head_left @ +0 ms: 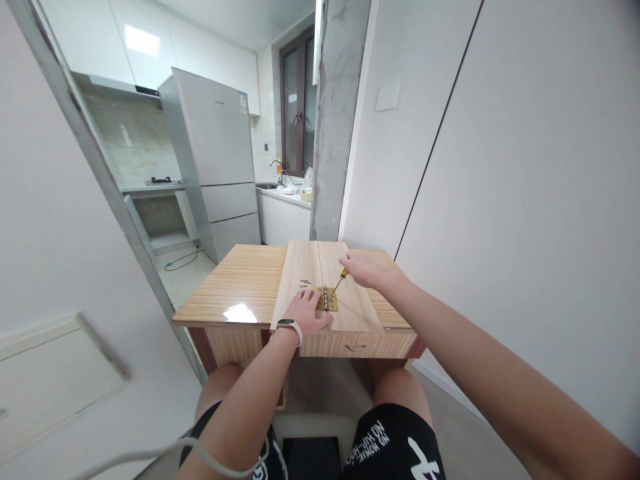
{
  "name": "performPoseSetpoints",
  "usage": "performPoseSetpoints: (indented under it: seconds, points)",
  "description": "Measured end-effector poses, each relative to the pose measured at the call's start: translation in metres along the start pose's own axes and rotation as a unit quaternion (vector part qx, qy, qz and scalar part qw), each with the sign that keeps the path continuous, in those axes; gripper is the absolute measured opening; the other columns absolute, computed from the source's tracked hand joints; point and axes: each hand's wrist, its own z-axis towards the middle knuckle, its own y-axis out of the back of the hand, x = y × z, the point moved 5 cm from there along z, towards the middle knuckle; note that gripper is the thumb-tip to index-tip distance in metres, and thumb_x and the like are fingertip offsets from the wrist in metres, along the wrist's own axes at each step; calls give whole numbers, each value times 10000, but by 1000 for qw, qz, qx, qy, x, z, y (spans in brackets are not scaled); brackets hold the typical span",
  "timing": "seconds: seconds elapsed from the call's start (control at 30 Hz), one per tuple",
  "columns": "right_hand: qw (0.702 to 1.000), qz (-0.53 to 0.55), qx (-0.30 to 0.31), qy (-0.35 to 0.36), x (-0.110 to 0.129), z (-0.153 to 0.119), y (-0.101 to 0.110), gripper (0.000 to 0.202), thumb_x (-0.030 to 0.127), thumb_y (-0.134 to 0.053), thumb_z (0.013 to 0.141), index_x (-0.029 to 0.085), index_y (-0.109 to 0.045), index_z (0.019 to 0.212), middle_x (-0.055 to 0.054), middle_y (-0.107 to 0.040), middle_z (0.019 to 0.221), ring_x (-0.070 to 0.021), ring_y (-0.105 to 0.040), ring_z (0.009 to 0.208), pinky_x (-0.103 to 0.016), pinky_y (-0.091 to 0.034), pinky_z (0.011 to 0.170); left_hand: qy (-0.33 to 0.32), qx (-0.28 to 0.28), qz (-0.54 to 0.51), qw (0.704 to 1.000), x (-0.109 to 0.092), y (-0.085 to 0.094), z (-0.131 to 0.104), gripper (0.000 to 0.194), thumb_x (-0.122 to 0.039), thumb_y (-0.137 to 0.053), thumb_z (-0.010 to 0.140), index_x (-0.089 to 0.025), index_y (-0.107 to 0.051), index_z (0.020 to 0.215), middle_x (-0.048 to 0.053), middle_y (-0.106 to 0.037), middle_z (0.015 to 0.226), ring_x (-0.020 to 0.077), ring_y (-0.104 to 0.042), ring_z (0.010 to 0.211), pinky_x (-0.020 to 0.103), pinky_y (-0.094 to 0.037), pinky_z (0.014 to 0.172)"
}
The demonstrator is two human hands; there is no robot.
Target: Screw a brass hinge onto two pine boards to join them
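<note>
Nearby, screws [305, 283] beyond splayed left hand [304, 312] at hinge [329, 301]; right hand [369, 270] clenched round screwdriver [343, 274].

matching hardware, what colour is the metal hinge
The rectangular metal hinge is brassy gold; see the head view.

Boards [301, 261]: pale, side by side
Hinge [333, 302]: brass-coloured, flat across both
Screwdriver [343, 273]: tilted, tip apparently on hinge
Screws [305, 283]: loose, left of hinge
</note>
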Motion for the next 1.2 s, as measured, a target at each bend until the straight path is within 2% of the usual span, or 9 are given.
performPoseSetpoints:
  seconds: [0.13, 0.3, 0.57, 0.67, 0.8, 0.97, 1.2]
  points:
    - [1000, -6, -8, 11, 0, 1, 1, 244, 157, -470, 995, 182, -629, 1179, -157, -675, 1171, -239, -662, 1096, -318, -483, 871, 2, 3, 2, 1000, 1, -1, 1, 803, -757, -494, 870, -242, -475, 1486, 135, -505, 1454, 364, -391, 1386, 515, -348, 1160]
    - [1000, 2, 14, 4, -5, 3, -4, 208, 205, -521, 978, 180, -655, 1135, -155, -709, 1167, -263, -678, 1103, -326, -496, 854, 4, 3, 1, 1000, 1, -2, 1, 806, -764, -487, 870, -248, -473, 1489, 131, -508, 1456, 365, -392, 1384, 514, -344, 1161]
    - [996, 17, 46, -71, -12, 9, -9, 370, 365, -449, 1010, 128, -705, 1133, -227, -722, 1177, -340, -689, 1106, -400, -516, 846, 4, 3, 0, 1000, 0, -2, 1, 818, -763, -486, 871, -244, -457, 1502, 131, -503, 1461, 363, -390, 1382, 511, -331, 1167]
    - [997, 35, 37, -63, -15, 8, -14, 357, 352, -475, 1004, 136, -635, 1238, -214, -711, 1204, -319, -688, 1099, -383, -513, 835, 5, 6, -1, 1000, 0, -3, 1, 821, -761, -488, 873, -241, -451, 1507, 133, -494, 1467, 364, -380, 1382, 518, -326, 1165]
    - [999, 35, 26, -7, -15, 4, -19, 328, 272, -528, 989, 170, -546, 1300, -184, -672, 1267, -266, -663, 1130, -331, -493, 848, 10, 10, 0, 1000, 0, -3, 0, 811, -758, -496, 870, -257, -456, 1506, 126, -491, 1472, 366, -368, 1387, 528, -324, 1163]
    - [1000, 3, 0, 6, -9, -2, -11, 253, 221, -445, 1027, 198, -583, 1238, -150, -652, 1227, -235, -651, 1089, -316, -473, 854, 9, 8, 1, 1000, -1, -2, 0, 811, -750, -494, 873, -248, -455, 1508, 127, -492, 1478, 367, -378, 1385, 521, -328, 1167]
    - [1000, -5, -19, 20, 1, 0, -1, 237, 191, -461, 1017, 179, -629, 1184, -155, -660, 1164, -245, -657, 1059, -319, -473, 845, 4, 4, 1, 1000, -1, -1, -1, 797, -740, -491, 879, -242, -463, 1500, 127, -502, 1465, 363, -387, 1380, 510, -336, 1165]
